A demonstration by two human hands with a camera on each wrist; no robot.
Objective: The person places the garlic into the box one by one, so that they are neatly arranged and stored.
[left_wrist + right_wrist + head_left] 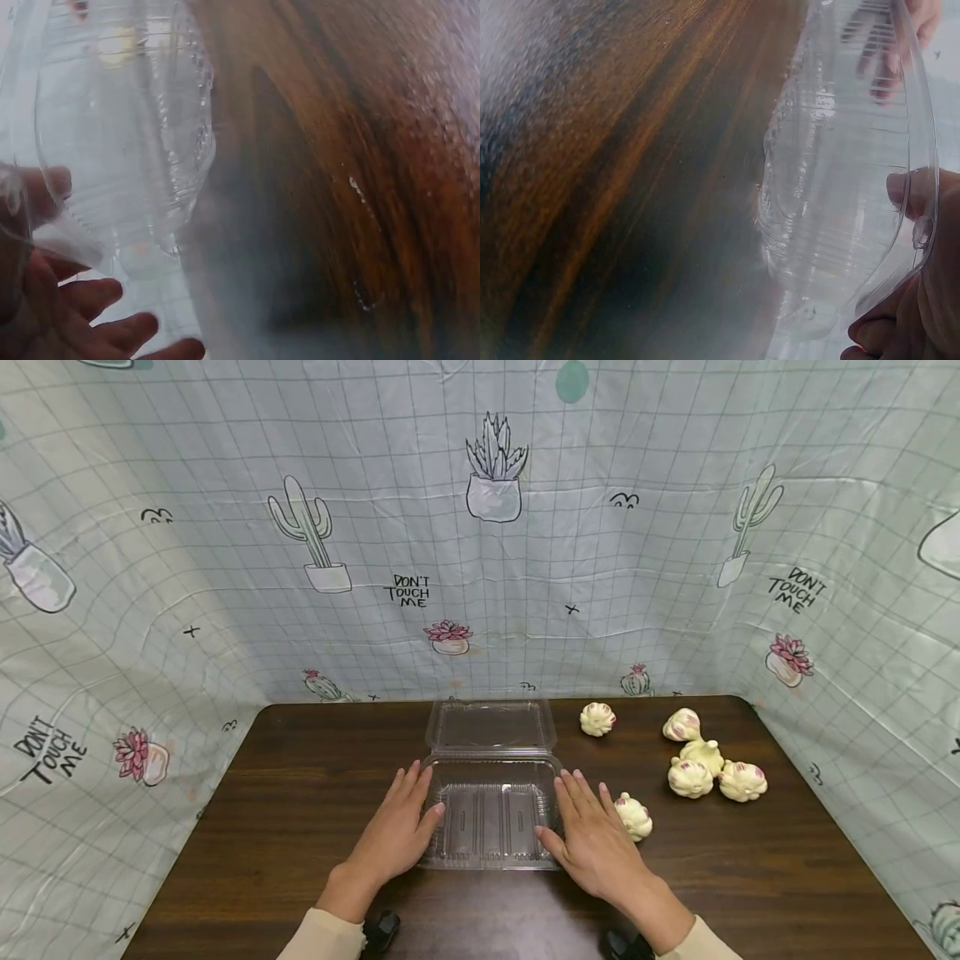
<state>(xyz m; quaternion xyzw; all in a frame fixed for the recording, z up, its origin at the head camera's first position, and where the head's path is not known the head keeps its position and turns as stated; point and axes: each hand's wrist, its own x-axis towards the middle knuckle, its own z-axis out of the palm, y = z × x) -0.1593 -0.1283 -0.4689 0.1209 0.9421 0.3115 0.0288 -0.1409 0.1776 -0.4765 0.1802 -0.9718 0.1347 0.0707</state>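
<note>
A clear plastic clamshell container [491, 818] stands on the table, its hinged lid [491, 727] folded back toward the curtain. Nothing lies in its base. My left hand [397, 822] rests at the left rim, fingers straight and pointing away, thumb over the edge. At the right rim lies my right hand [596, 843], its fingers also straight and its thumb reaching over the corner. Both wrist views show fingers and thumb around the rim without a curled grip. Just beyond the right hand sits a garlic bulb [634, 818], partly hidden by its fingers.
Another garlic bulb [597, 719] lies right of the lid near the back edge. Farther right, several garlic bulbs [691, 778] sit in a cluster. A patterned curtain [487, 568] rises around the back and sides of the dark wooden table [292, 793].
</note>
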